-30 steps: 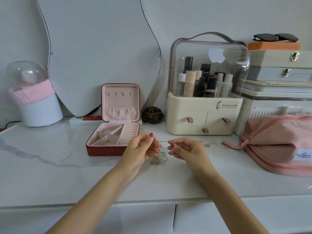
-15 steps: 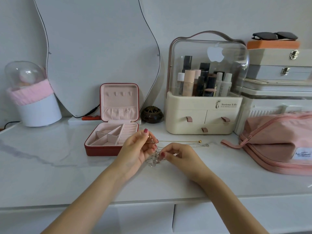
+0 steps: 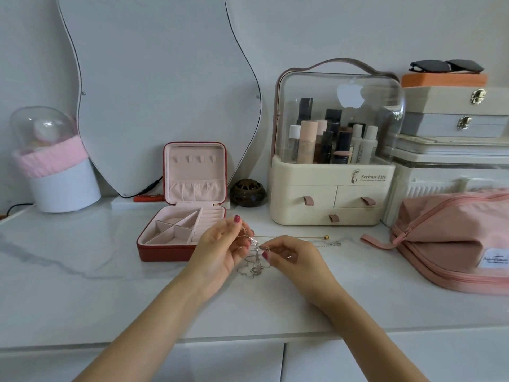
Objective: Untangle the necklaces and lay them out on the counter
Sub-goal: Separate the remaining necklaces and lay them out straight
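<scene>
Since the tangled necklaces hang as fine, light, limp chain just below centre frame, I judge they will slip and snag easily, so I would pinch close to the knot, not at a loose end. My left hand has its fingers curled, pinching the upper strands; my right hand pinches the clump from the other side. One gold chain already lies straight on the tabletop, right of my hands. How many chains are knotted, and where each clasp sits, I cannot make out.
</scene>
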